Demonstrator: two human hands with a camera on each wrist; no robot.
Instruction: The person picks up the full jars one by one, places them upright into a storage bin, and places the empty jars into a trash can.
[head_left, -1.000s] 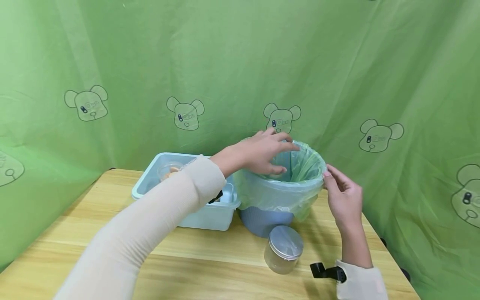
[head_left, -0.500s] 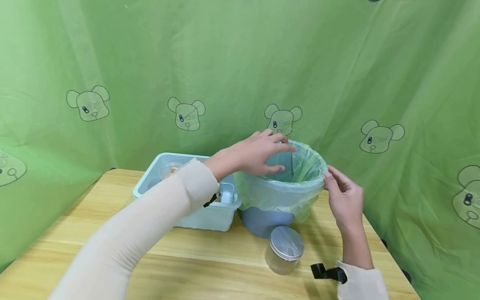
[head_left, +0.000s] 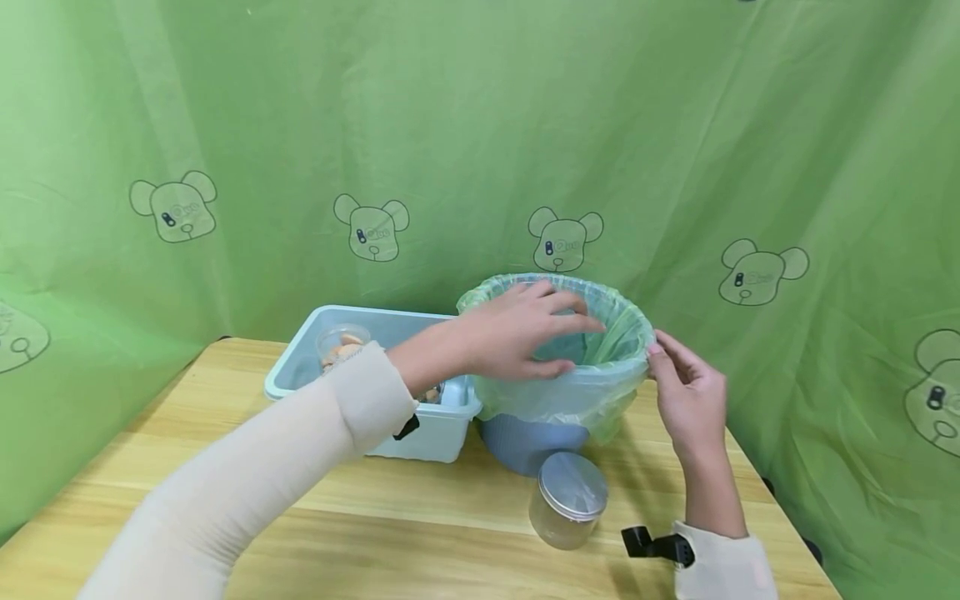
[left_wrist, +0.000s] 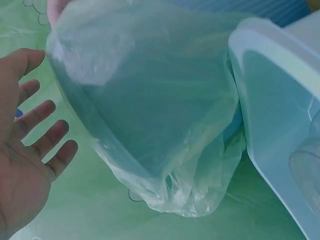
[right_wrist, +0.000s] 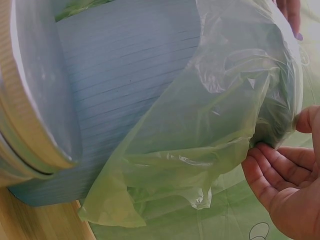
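Left hand (head_left: 517,332) spread open over blue bin's (head_left: 528,442) translucent green liner (head_left: 600,387), right hand (head_left: 686,392) pinching its rim.

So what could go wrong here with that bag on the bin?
The green bag looks thin and is stretched over the rim of the blue bin; the right hand pinching it at the edge might tear it or pull it off. The left hand over the opening could tip the light bin toward the jar.
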